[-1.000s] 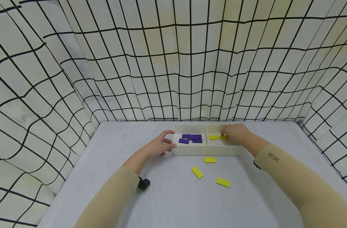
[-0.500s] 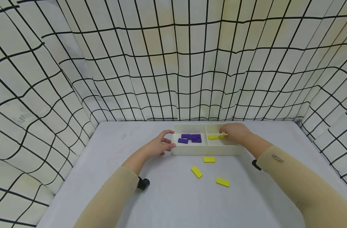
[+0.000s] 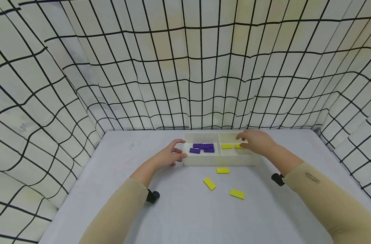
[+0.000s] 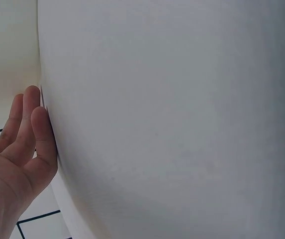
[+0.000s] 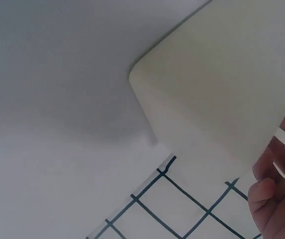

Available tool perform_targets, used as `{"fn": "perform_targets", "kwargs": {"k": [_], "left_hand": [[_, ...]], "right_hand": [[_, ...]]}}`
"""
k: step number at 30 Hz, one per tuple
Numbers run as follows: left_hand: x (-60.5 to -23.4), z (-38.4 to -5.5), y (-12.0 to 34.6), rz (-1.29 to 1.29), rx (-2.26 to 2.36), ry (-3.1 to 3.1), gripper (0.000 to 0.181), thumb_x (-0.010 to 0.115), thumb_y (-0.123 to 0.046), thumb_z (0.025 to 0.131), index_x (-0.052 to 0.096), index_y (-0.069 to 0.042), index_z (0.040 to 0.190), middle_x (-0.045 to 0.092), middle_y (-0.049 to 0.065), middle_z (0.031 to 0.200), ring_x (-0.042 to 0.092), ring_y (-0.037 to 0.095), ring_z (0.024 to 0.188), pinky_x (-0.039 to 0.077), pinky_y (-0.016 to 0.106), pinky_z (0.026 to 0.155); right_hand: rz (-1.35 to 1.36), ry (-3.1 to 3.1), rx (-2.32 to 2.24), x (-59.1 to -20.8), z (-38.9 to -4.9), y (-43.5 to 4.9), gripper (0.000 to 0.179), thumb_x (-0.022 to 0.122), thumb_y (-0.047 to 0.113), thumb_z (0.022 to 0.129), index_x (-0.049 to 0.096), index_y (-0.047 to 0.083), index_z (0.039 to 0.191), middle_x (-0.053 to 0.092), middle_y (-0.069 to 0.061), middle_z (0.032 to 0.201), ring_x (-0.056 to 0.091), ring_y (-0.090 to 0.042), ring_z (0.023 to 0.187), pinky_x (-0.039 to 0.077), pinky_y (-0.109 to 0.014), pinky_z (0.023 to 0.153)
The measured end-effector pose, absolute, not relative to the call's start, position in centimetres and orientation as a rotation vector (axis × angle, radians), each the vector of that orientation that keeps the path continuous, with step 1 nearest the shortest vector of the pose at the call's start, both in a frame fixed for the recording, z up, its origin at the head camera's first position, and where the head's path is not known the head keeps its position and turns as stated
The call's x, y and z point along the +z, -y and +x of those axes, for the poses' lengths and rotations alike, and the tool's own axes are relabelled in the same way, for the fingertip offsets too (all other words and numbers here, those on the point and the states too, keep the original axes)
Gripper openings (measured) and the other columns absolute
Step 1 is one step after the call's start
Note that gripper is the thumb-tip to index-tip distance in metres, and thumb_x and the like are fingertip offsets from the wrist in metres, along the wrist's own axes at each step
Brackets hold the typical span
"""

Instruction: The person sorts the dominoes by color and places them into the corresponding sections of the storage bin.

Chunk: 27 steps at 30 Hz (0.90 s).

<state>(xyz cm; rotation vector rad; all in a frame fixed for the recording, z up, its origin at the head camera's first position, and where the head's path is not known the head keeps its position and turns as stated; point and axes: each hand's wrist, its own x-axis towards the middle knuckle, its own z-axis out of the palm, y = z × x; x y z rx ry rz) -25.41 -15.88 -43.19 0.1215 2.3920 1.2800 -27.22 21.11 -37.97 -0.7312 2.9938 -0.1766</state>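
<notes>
A white two-compartment box (image 3: 219, 161) stands at the back of the table. Several purple tiles (image 3: 195, 150) lie in its left compartment; in the right one, two yellow tiles (image 3: 226, 146) are side by side. My left hand (image 3: 170, 156) touches the box's left end with thumb and fingers spread. Over the right compartment is my right hand (image 3: 260, 142), thumb and fingers apart, just beside the right-hand yellow tile (image 3: 238, 146), which it partly covers. In the right wrist view the box wall (image 5: 202, 94) hides some of that hand's fingers.
Three yellow tiles lie on the table in front of the box: one near its front wall (image 3: 223, 170), a slanted tile (image 3: 209, 183), and a tile (image 3: 236, 194) nearer me. Black-gridded white cloth walls (image 3: 200, 81) rise behind and at both sides.
My right hand has let go of the second yellow tile in the right compartment and drawn slightly right, its fingers spreading. The left hand has stayed at the box's end.
</notes>
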Motion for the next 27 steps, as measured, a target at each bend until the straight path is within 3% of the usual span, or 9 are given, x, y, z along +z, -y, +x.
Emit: {"fn": "perform_targets", "kwargs": {"k": [14, 27], "left_hand": [[-43.1, -25.3, 16.1, 0.137, 1.285, -2.395, 0.068, 0.071, -0.042, 0.091, 0.032, -0.041, 0.146, 0.056, 0.009, 0.132, 0.066, 0.017, 0.098, 0.051, 0.033, 0.079], [-43.1, -25.4, 16.0, 0.127, 1.285, -2.392, 0.067, 0.071, -0.041, 0.092, 0.031, -0.042, 0.146, 0.056, 0.008, 0.132, 0.065, 0.017, 0.098, 0.051, 0.034, 0.078]], "right_hand": [[-0.719, -2.983, -0.288, -37.1, -24.3, -21.6, 0.035, 0.076, 0.020, 0.089, 0.069, 0.014, 0.123, 0.068, -0.002, 0.104, 0.063, -0.025, 0.096, 0.051, -0.044, 0.082], [-0.683, -2.864, -0.430, -37.3, -20.6, -20.7, 0.034, 0.079, 0.023, 0.086, 0.071, 0.017, 0.119, 0.064, 0.008, 0.095, 0.055, -0.012, 0.078, 0.048, -0.028, 0.068]]}}
